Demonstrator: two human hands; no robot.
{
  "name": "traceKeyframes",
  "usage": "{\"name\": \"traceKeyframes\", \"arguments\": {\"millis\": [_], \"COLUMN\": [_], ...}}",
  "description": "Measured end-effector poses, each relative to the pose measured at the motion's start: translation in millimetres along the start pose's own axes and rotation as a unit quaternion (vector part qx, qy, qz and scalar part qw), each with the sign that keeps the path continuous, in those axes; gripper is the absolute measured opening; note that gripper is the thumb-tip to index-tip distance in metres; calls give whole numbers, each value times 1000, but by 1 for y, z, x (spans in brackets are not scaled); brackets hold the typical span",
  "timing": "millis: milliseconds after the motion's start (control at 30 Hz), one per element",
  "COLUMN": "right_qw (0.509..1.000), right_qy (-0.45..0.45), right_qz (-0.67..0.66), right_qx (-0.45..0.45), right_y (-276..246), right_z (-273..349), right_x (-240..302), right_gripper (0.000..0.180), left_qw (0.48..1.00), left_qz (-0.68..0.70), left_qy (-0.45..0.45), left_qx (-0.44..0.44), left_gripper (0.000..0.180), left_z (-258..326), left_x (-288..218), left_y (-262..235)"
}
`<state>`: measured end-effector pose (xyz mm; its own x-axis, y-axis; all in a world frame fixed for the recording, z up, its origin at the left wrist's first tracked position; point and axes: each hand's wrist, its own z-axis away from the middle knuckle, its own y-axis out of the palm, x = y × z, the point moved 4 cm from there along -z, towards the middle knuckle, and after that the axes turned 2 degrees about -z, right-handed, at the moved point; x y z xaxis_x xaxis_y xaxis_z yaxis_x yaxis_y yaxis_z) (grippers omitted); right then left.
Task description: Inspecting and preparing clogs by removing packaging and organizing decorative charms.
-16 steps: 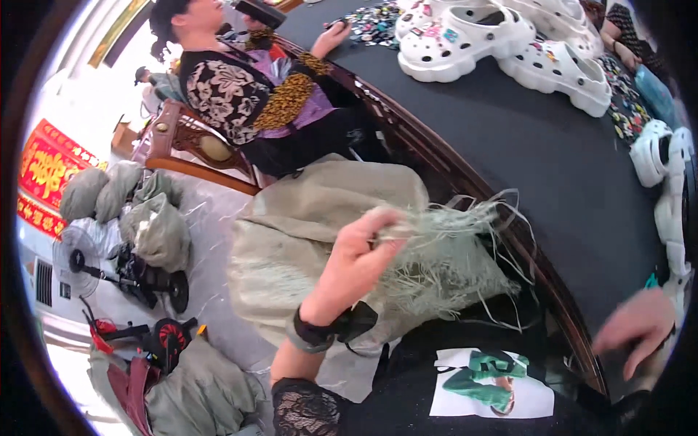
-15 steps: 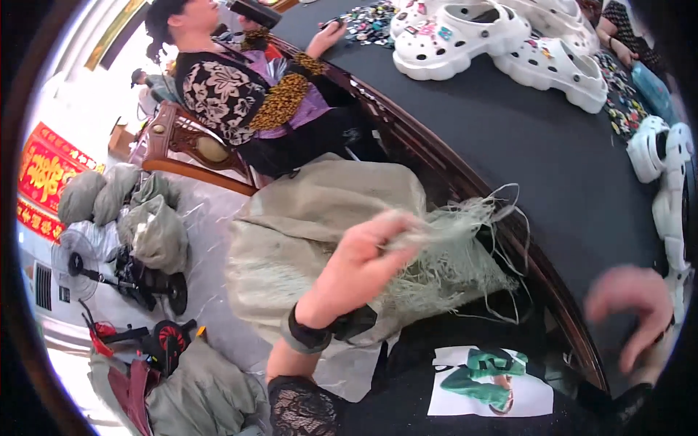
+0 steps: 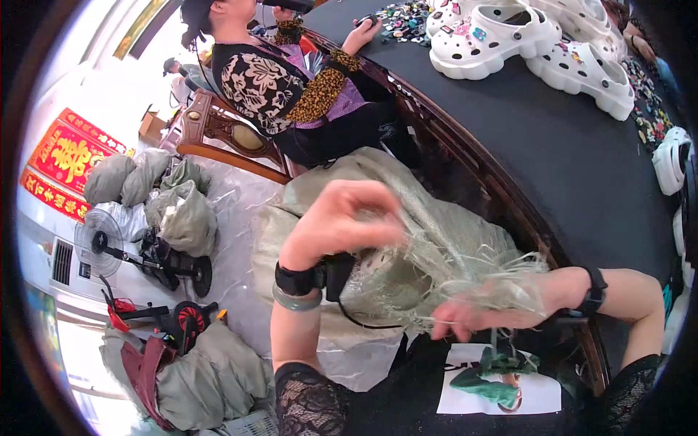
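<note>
A large pale green woven sack (image 3: 465,227) leans in front of me, its frayed mouth turned toward my body. My left hand (image 3: 338,221) is at the left side of that mouth, thumb and fingers curled round and closed on its edge; motion blurs the fingertips. At the right side my right hand (image 3: 498,305) reaches in among the loose strands, which lie over its back. Its fingers point left and are smeared, so their hold on the sack is unclear. Between the hands the mouth gapes, showing a shadowed hollow; what is inside cannot be made out.
A dark-topped table (image 3: 560,167) with a wooden edge curves along the right. On it are white clogs (image 3: 491,43) with charms and a heap of small colourful pieces (image 3: 407,23). A seated person (image 3: 291,80) is beyond the sack. More sacks (image 3: 185,218) and a fan (image 3: 102,240) stand left.
My right hand has come from the table side to the sack's frayed mouth. My left hand has risen slightly, and the mouth now gapes wider. The whole view has shifted.
</note>
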<state>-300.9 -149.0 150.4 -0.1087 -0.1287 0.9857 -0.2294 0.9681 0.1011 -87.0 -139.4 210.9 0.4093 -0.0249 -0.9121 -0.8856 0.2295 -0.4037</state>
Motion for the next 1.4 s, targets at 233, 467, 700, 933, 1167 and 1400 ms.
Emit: {"name": "traceKeyframes", "arguments": {"millis": [233, 467, 700, 933, 1167, 1400], "right_qw": [959, 949, 886, 890, 893, 889], "right_qy": [-123, -45, -46, -18, -10, -4], "right_qz": [250, 312, 448, 444, 440, 449], "right_qx": [44, -3, 114, 101, 100, 91], "right_y": [6, 5, 29, 26, 23, 17], "right_z": [38, 41, 39, 40, 43, 40], "right_x": [-12, -17, -26, -33, -30, -31], "right_gripper": [41, 48, 43, 42, 43, 38], "left_qw": [844, 724, 676, 761, 917, 806], "left_qz": [-458, -482, -420, -518, -217, -318], "left_qy": [-271, -420, -575, -309, 54, -497], "left_qx": [-67, -260, -189, -240, -329, -51], "left_gripper": [50, 111, 101, 28, 69, 69], "left_z": [110, 211, 177, 106, 15, 42], "left_x": [199, 177, 229, 248, 159, 183], "left_y": [-8, -13, -25, -68, -156, -135]}}
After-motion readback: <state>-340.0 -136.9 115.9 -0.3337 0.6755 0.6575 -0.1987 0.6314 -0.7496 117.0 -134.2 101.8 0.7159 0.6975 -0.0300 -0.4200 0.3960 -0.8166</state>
